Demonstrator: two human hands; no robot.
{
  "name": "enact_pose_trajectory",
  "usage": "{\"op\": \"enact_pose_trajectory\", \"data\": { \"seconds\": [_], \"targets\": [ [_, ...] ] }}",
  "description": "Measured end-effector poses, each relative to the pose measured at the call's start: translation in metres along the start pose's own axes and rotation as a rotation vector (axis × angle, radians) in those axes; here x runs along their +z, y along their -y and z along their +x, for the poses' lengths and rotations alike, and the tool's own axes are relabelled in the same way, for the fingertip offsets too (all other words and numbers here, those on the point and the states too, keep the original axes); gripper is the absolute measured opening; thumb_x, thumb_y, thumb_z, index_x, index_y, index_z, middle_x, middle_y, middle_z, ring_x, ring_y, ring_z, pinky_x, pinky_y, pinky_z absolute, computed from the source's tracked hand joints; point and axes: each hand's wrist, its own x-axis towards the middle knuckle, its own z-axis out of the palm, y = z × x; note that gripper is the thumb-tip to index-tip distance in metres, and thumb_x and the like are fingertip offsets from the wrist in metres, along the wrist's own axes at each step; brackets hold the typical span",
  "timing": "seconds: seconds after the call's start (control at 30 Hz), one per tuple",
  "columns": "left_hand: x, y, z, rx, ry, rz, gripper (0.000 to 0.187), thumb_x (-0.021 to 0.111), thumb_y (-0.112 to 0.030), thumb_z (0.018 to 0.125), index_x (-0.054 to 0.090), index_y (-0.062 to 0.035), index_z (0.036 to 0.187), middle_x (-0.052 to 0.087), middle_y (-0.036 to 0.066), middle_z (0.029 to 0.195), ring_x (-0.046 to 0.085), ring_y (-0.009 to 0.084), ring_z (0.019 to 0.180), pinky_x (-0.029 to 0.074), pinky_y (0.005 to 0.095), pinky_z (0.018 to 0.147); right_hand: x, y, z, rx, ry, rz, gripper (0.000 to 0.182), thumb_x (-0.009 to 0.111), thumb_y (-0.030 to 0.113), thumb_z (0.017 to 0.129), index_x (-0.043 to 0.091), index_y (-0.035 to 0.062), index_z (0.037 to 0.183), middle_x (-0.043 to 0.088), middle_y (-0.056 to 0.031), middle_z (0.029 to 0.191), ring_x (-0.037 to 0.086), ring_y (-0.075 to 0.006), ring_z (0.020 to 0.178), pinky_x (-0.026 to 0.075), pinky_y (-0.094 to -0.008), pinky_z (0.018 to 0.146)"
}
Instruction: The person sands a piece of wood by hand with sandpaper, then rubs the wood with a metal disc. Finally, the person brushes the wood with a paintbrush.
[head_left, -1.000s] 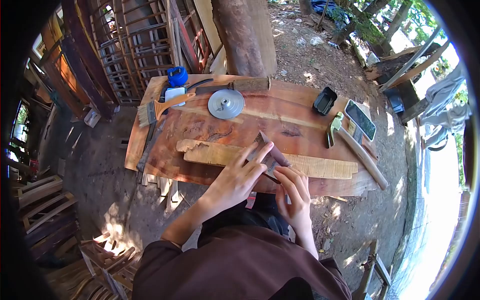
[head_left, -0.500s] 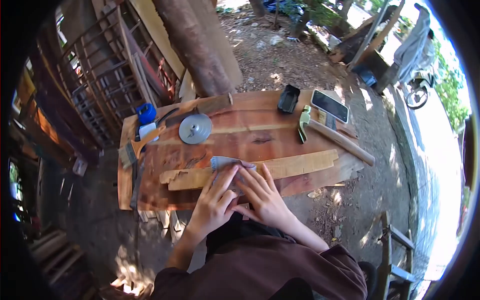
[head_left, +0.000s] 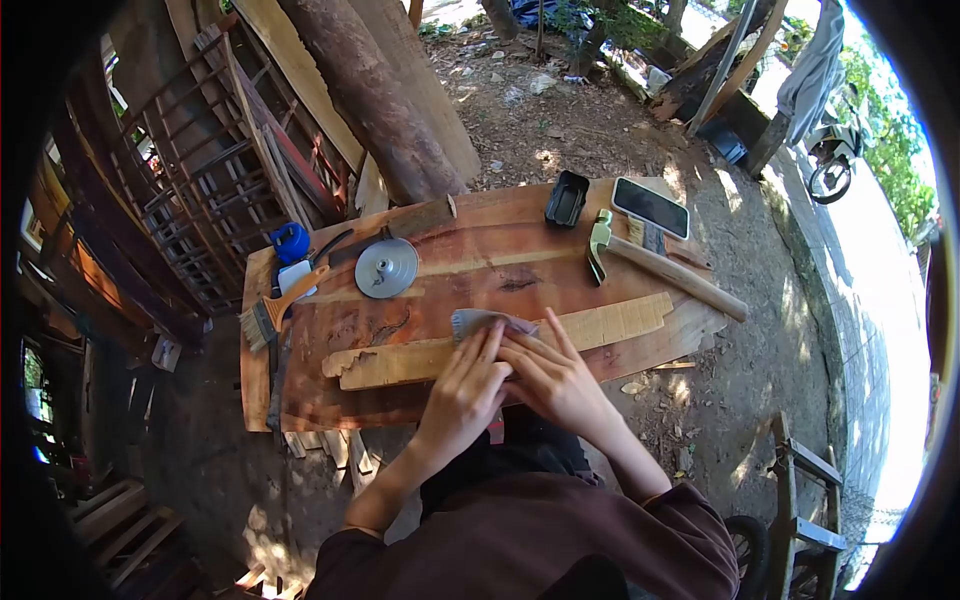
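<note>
A sheet of grey sandpaper [head_left: 468,322] lies bent over a narrow, rough-ended wooden board [head_left: 400,364]. My left hand [head_left: 464,392] presses on the sheet with its fingers together. Beside it, my right hand [head_left: 560,382] holds the sheet's right part, index finger stretched forward along the board. Both hands meet at the thumbs, and the fingers hide much of the paper. Under the board is a broad reddish wooden tabletop [head_left: 440,275].
A hammer [head_left: 670,275], a phone [head_left: 650,207] and a black tray [head_left: 567,198] sit at the right. Toward the left are a metal disc [head_left: 386,268], a paintbrush [head_left: 290,296] and a blue object [head_left: 291,241]. A ladder-like wooden frame [head_left: 808,500] stands at lower right.
Both hands and the sandpaper have slid to the right along the board. The view has shifted slightly; the tools remain in their places on the tabletop.
</note>
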Motion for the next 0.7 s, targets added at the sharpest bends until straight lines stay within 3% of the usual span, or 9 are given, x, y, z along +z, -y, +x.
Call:
{"op": "enact_pose_trajectory", "data": {
  "seconds": [0.07, 0.17, 0.3, 0.43, 0.6, 0.7],
  "targets": [
    [0.015, -0.009, 0.015, 0.053, 0.000, -0.030, 0.029, 0.073, -0.010, 0.083, 0.055, -0.0023, 0.105, 0.051, 0.027, 0.146, 0.055, 0.0409, 0.131, 0.046, 0.0490, 0.110, -0.016, -0.008, -0.011, 0.062, -0.028, -0.043, 0.040, 0.073, 0.020, 0.086, 0.063, 0.0039, 0.122, 0.069, -0.0122, 0.125, 0.061, -0.0232, 0.127, 0.021, -0.0579, 0.124],
    [0.036, -0.023, 0.032, 0.113, -0.020, -0.088, 0.025, 0.069, -0.010, 0.085, 0.055, -0.0027, 0.105, 0.052, 0.027, 0.145, 0.056, 0.0402, 0.130, 0.047, 0.0486, 0.109, -0.034, -0.020, -0.028, 0.124, -0.043, -0.044, 0.038, 0.074, 0.016, 0.086, 0.065, 0.0036, 0.120, 0.069, -0.0107, 0.127, 0.059, -0.0243, 0.130, 0.029, -0.0575, 0.121],
    [0.035, -0.020, 0.034, 0.107, -0.027, -0.104, 0.025, 0.074, -0.005, 0.082, 0.056, -0.0015, 0.099, 0.055, 0.026, 0.142, 0.057, 0.0418, 0.128, 0.049, 0.0493, 0.105, -0.024, -0.021, -0.030, 0.115, -0.071, -0.028, 0.037, 0.073, 0.015, 0.087, 0.065, 0.0022, 0.121, 0.068, -0.0126, 0.127, 0.058, -0.0264, 0.131, 0.031, -0.0569, 0.120],
    [-0.003, 0.002, 0.008, 0.072, 0.037, -0.016, 0.024, 0.070, -0.008, 0.084, 0.053, 0.0013, 0.099, 0.053, 0.028, 0.144, 0.056, 0.0406, 0.130, 0.047, 0.0487, 0.108, 0.005, -0.003, -0.001, 0.013, -0.068, 0.062, 0.039, 0.072, 0.018, 0.089, 0.065, -0.0006, 0.122, 0.069, -0.0167, 0.124, 0.058, -0.0296, 0.132, 0.030, -0.0568, 0.121],
    [-0.051, 0.028, -0.034, -0.209, -0.009, 0.053, 0.027, 0.075, -0.005, 0.082, 0.057, 0.0010, 0.103, 0.052, 0.024, 0.146, 0.056, 0.0409, 0.130, 0.047, 0.0498, 0.108, 0.055, 0.028, 0.045, -0.197, -0.062, 0.181, 0.040, 0.070, 0.018, 0.088, 0.063, -0.0025, 0.122, 0.065, -0.0159, 0.131, 0.059, -0.0291, 0.130, 0.028, -0.0558, 0.122],
    [-0.059, 0.036, -0.053, -0.216, -0.030, 0.072, 0.044, 0.082, -0.015, 0.080, 0.060, 0.0024, 0.114, 0.052, 0.023, 0.148, 0.055, 0.0426, 0.130, 0.045, 0.0515, 0.109, 0.064, 0.037, 0.054, -0.256, -0.034, 0.129, 0.037, 0.068, 0.017, 0.089, 0.064, -0.0028, 0.119, 0.067, -0.0156, 0.128, 0.061, -0.0277, 0.127, 0.030, -0.0547, 0.122]
  ]
}}
